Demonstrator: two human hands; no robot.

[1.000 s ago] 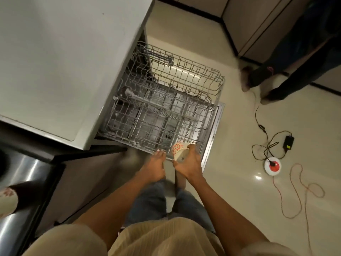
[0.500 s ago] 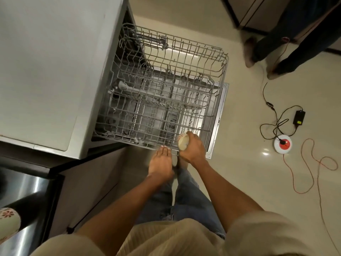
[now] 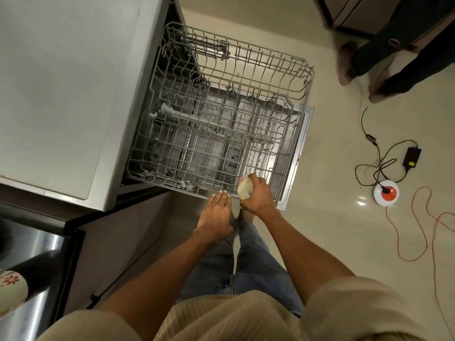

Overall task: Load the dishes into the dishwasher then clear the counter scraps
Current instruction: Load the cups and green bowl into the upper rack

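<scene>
The dishwasher's grey wire rack (image 3: 290, 77) is pulled out over the lowered door (image 3: 296, 158), and nothing sits in it. My right hand (image 3: 258, 196) grips a small cream cup (image 3: 245, 189) with red print, turned upside down at the rack's near right corner. My left hand (image 3: 216, 212) lies flat, fingers together, palm down just in front of the rack's near edge, holding nothing. A second patterned dish (image 3: 11, 290) shows at the far left edge, partly cut off.
A pale countertop (image 3: 61, 94) fills the upper left, with a steel sink (image 3: 29, 257) below it. Another person's legs (image 3: 384, 62) stand at the upper right. Black and orange cables (image 3: 423, 232), a power adapter (image 3: 411, 156) and a round socket (image 3: 385, 192) lie on the floor at right.
My right hand has carried the cup forward and turned it bottom up over the rack's near right corner. My left hand stays in front of the rack's near edge.
</scene>
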